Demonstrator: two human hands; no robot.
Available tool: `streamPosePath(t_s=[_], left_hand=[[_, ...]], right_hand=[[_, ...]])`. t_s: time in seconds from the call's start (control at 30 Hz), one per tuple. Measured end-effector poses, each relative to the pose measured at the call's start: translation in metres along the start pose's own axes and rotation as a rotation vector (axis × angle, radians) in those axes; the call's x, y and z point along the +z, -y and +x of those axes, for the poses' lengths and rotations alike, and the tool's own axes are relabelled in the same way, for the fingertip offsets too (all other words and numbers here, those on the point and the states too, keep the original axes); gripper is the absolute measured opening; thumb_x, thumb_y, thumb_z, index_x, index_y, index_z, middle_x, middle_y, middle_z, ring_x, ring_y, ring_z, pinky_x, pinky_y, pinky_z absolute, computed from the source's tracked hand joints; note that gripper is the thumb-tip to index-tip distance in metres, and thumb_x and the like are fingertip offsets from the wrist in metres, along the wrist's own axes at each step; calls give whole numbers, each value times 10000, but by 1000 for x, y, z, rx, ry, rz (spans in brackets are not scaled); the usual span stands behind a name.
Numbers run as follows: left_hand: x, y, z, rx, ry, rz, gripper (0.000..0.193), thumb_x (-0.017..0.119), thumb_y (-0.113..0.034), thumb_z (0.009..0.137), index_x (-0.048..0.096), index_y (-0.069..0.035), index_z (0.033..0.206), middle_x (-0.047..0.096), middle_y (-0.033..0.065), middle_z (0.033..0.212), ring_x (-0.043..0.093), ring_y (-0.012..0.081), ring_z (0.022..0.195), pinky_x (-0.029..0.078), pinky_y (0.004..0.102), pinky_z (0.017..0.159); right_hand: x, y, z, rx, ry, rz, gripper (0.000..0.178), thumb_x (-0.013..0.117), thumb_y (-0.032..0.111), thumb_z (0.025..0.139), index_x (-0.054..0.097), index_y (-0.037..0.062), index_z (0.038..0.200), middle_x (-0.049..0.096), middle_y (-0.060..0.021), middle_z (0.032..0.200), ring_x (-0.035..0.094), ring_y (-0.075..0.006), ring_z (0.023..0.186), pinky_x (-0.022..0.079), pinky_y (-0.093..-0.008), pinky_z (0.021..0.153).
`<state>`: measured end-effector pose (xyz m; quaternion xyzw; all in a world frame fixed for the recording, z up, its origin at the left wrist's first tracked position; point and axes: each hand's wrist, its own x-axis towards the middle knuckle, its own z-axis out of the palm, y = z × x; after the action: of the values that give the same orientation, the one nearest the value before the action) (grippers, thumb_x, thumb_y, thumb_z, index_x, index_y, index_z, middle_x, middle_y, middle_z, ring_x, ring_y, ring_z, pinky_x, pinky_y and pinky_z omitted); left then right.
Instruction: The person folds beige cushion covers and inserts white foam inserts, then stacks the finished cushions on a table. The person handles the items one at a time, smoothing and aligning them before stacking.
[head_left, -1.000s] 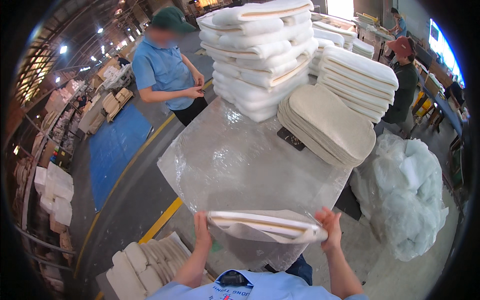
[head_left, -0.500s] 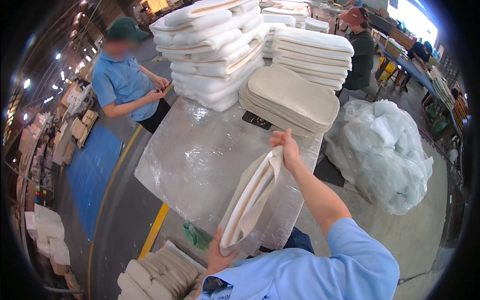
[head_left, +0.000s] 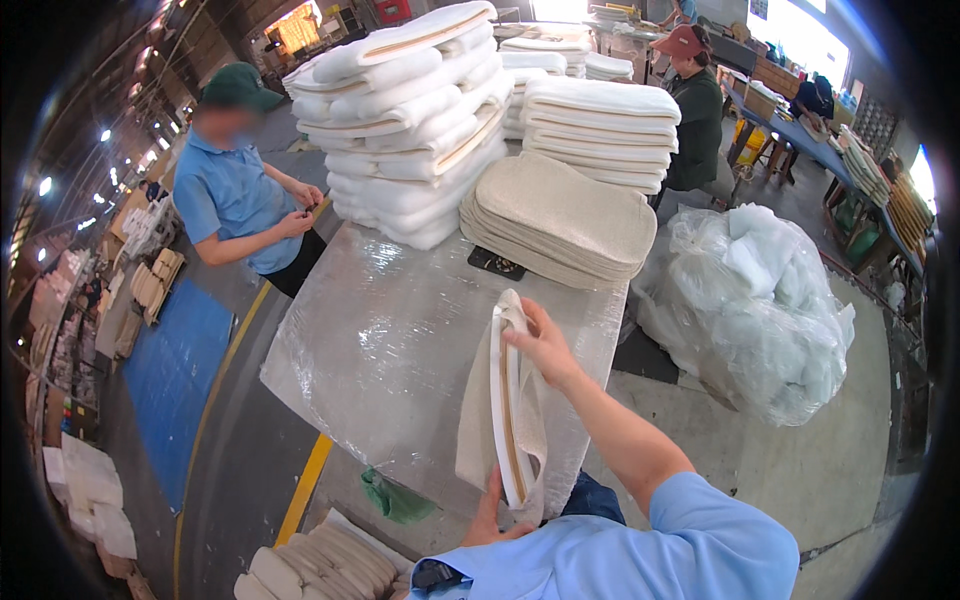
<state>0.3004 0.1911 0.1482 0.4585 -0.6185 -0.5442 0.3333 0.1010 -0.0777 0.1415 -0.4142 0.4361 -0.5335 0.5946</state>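
Over the near part of the plastic-wrapped table I hold a beige fabric cushion cover on its edge. Its long side gapes, and a white pad with a thin tan layer shows inside. My right hand is closed on the far end, fingers and thumb gripping the fabric. At the near end, close to my body, my left hand grips the cover, its palm partly hidden. Beyond the right hand lies a stack of flat beige covers with rounded ends.
Tall stacks of white padding and folded white pads stand at the back. A big clear bag of white filling sits at right. Filled beige cushions lie lower left, near green plastic. A person in blue stands left.
The cushion has turned more upright, its far end swinging left and nearer. My right hand has come closer and wraps that end; my left hand has shifted right with the near end.
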Motion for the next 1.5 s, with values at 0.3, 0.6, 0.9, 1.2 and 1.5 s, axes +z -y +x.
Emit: streamPosePath(t_s=[0.3,0.6,0.9,1.2,1.5], left_hand=[[-39,-26,206,258,-246,-196,810,657,-58,952,270,-47,1663,301,187,1697,333,323,1558,288,444,1261],[-46,-42,324,255,-377,489,308,667,-21,875,672,2,1183,679,214,1216,645,411,1160,519,462,995],[-54,-22,316,322,-527,580,174,611,50,882,614,-2,1048,632,200,1051,621,416,1026,506,484,878],[-30,-33,330,363,-502,542,124,607,39,909,601,-4,1025,633,201,1052,622,424,1010,506,487,879],[-43,7,259,72,-666,-182,306,593,-95,1043,613,-31,1342,611,150,1386,642,218,1194,535,341,1011]], right_hand=[[-20,12,13,-81,-129,-531,492,697,177,934,635,49,1406,706,-187,1321,687,-308,1207,526,-399,1020],[-32,39,29,-140,-168,-844,272,678,268,993,768,45,1118,740,-195,1117,695,-393,1053,540,-453,909],[-15,22,42,-229,26,-588,349,650,347,1034,779,24,1056,742,-157,1154,708,-318,1048,560,-437,916],[-39,-5,112,122,268,-113,282,651,271,1060,728,65,1236,714,-18,1162,626,-122,1100,493,-292,1003],[-114,-9,72,271,17,118,214,701,209,1002,748,85,1170,722,-9,1039,642,-117,961,521,-288,857]])
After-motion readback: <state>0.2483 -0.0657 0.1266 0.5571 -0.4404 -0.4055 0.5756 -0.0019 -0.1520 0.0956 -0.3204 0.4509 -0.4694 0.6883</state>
